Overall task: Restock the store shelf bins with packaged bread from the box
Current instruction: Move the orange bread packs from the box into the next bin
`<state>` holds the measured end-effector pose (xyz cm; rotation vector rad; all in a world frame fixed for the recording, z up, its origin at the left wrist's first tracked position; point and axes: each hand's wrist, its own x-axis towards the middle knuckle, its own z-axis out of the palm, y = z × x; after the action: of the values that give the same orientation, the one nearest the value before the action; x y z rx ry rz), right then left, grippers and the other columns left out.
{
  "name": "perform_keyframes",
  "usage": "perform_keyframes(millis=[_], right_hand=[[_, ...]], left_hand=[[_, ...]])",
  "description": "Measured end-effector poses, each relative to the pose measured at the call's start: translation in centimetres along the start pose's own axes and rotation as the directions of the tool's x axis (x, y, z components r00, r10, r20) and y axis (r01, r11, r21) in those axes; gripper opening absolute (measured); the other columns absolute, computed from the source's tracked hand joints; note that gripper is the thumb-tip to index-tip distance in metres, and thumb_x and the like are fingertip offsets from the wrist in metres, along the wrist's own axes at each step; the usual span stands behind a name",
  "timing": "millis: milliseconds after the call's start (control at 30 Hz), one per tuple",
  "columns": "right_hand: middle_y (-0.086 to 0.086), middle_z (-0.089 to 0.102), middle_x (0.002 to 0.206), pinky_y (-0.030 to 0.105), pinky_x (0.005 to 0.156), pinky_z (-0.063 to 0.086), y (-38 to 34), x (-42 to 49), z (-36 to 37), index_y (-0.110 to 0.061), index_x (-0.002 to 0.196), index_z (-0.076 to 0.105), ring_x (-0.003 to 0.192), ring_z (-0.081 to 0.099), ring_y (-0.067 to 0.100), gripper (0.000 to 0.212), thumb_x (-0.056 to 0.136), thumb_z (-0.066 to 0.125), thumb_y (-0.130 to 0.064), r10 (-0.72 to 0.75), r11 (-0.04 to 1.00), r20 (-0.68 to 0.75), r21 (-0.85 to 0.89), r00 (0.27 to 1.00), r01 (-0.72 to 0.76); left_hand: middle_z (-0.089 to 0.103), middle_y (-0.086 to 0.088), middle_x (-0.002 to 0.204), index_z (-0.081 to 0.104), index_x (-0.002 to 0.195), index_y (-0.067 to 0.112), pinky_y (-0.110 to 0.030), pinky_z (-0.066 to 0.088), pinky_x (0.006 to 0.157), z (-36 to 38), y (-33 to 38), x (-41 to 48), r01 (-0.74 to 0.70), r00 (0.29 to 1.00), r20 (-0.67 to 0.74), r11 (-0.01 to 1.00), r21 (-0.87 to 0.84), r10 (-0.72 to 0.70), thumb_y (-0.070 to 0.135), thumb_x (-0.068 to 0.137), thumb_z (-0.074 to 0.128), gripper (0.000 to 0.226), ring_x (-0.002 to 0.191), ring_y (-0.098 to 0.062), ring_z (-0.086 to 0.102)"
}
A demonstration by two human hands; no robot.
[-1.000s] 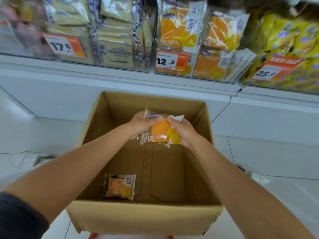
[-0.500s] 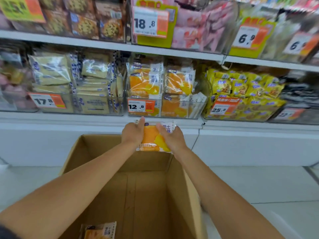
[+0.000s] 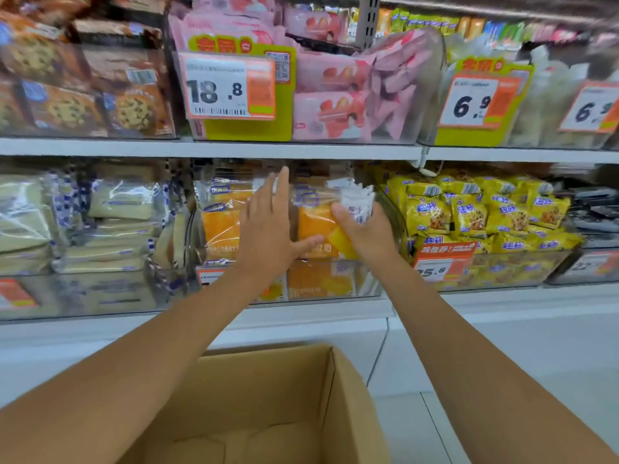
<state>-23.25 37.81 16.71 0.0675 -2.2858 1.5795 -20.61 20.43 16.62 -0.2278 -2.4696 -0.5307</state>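
Orange bread pack [image 3: 316,226] up at the open top of the clear bin [image 3: 368,283] on the lower shelf, middle of the scene, above more packs of the same kind. Held at its right end by the right hand [image 3: 366,234], thumb across the front, other fingers hidden behind the wrapper. Left hand [image 3: 268,229] flat and spread just left of it, fingers straight and pointing up, palm toward the orange packs already in the bin, thumb touching the held pack's lower edge. Further left, a bin of pale sandwich packs [image 3: 114,222]; to the right, yellow snack bags [image 3: 469,212] behind an orange price tag [image 3: 442,262]. On the upper shelf, pink packs [image 3: 335,95] beside an 18.8 tag [image 3: 227,87], cookie packs [image 3: 67,105] at far left. Near, under both forearms, open cardboard box [image 3: 268,396], only its far corner in view.
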Motion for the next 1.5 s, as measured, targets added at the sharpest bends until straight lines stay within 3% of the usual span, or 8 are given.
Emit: perform_keyframes(millis=[133, 267, 433, 633, 1033, 1167, 1267, 1500], right_hand=[[0.0, 0.06, 0.116, 0.042, 0.094, 0.049, 1.6, -0.2, 1.9, -0.025, 0.119, 0.058, 0.108, 0.059, 0.018, 0.08, 0.068, 0.049, -0.086, 0.047, 0.998, -0.143, 0.051, 0.989, -0.041], [0.015, 0.053, 0.118, 0.033, 0.083, 0.04, 0.9, 0.2, 3.3, -0.004, 0.119, 0.052, 0.103, 0.054, 0.027, 0.061, 0.098, 0.031, -0.058, 0.099, 0.989, -0.292, 0.134, 0.951, -0.062], [0.013, 0.05, 0.122, 0.025, 0.083, 0.032, 1.2, 1.1, 4.8, -0.002, 0.124, 0.05, 0.11, 0.049, 0.026, 0.05, 0.103, 0.034, -0.044, 0.045, 0.995, -0.37, 0.1, 0.928, -0.009], [0.011, 0.029, 0.154, 0.034, 0.117, 0.022, 1.3, 0.4, 3.2, -0.007, 0.151, 0.025, 0.144, 0.022, 0.023, 0.072, 0.098, 0.038, -0.054, -0.034, 0.999, -0.292, 0.013, 0.956, 0.039], [0.012, 0.02, 0.16, 0.04, 0.118, 0.016, 1.5, 0.7, 3.3, -0.013, 0.156, 0.008, 0.147, 0.015, 0.026, 0.079, 0.098, 0.042, -0.054, -0.134, 0.983, -0.216, -0.149, 0.967, 0.104], [0.015, 0.011, 0.162, 0.043, 0.12, 0.01, 2.7, -0.6, 1.7, -0.018, 0.156, 0.017, 0.15, 0.009, 0.028, 0.077, 0.095, 0.033, -0.063, -0.474, 0.752, -0.076, -0.553, 0.877, 0.359], [0.009, 0.007, 0.164, 0.044, 0.121, 0.011, 3.9, -0.5, 1.4, -0.027, 0.155, 0.023, 0.151, 0.005, 0.027, 0.075, 0.092, 0.024, -0.068, -0.447, 0.665, 0.11, -0.623, 0.888, 0.411], [0.01, 0.011, 0.164, 0.047, 0.119, -0.003, 2.5, -2.3, 0.7, -0.031, 0.153, 0.028, 0.151, 0.006, 0.031, 0.073, 0.093, 0.014, -0.071, -0.467, 0.588, 0.044, -0.731, 0.883, 0.347]], left_hand=[[0.019, -0.011, 0.163, 0.026, 0.155, 0.025, -0.046, 0.026, 0.114, 1.6, -1.7, -0.5, -0.22, 0.974, -0.016, 0.96, 0.171, 0.226, 0.072, 0.08, 0.047, 0.09, 0.142, -0.03, 0.033], [0.03, -0.012, 0.158, 0.043, 0.146, 0.024, -0.046, 0.022, 0.117, 1.4, -2.3, 1.0, -0.271, 0.962, 0.024, 0.939, 0.211, 0.272, 0.068, 0.081, 0.054, 0.079, 0.138, -0.033, 0.037], [0.042, -0.018, 0.149, 0.05, 0.139, 0.018, -0.05, 0.029, 0.113, 2.1, -2.6, 1.9, -0.298, 0.951, -0.003, 0.919, 0.257, 0.309, 0.067, 0.08, 0.05, 0.076, 0.132, -0.034, 0.04], [0.034, -0.015, 0.155, 0.042, 0.145, 0.022, -0.05, 0.016, 0.118, 2.5, -3.2, 1.3, -0.335, 0.938, 0.027, 0.886, 0.32, 0.345, 0.075, 0.083, 0.036, 0.082, 0.142, -0.031, 0.035], [0.024, -0.018, 0.16, 0.031, 0.153, 0.021, -0.057, 0.016, 0.119, 2.8, -3.0, 1.6, -0.365, 0.926, 0.047, 0.853, 0.374, 0.375, 0.079, 0.085, 0.027, 0.089, 0.148, -0.032, 0.026], [0.012, -0.013, 0.164, 0.009, 0.158, 0.025, -0.056, 0.011, 0.121, 2.1, -3.8, 1.3, -0.362, 0.928, 0.072, 0.839, 0.407, 0.366, 0.085, 0.082, 0.02, 0.097, 0.152, -0.028, 0.013], [0.011, -0.014, 0.165, 0.007, 0.158, 0.031, -0.059, 0.013, 0.119, 2.3, -4.3, 1.2, -0.338, 0.94, 0.101, 0.844, 0.416, 0.326, 0.088, 0.08, 0.019, 0.097, 0.151, -0.029, 0.016], [0.008, -0.014, 0.165, 0.002, 0.158, 0.03, -0.054, 0.008, 0.121, 0.5, -3.5, 0.2, -0.284, 0.958, 0.079, 0.899, 0.334, 0.274, 0.085, 0.075, 0.034, 0.104, 0.151, -0.03, 0.016]])
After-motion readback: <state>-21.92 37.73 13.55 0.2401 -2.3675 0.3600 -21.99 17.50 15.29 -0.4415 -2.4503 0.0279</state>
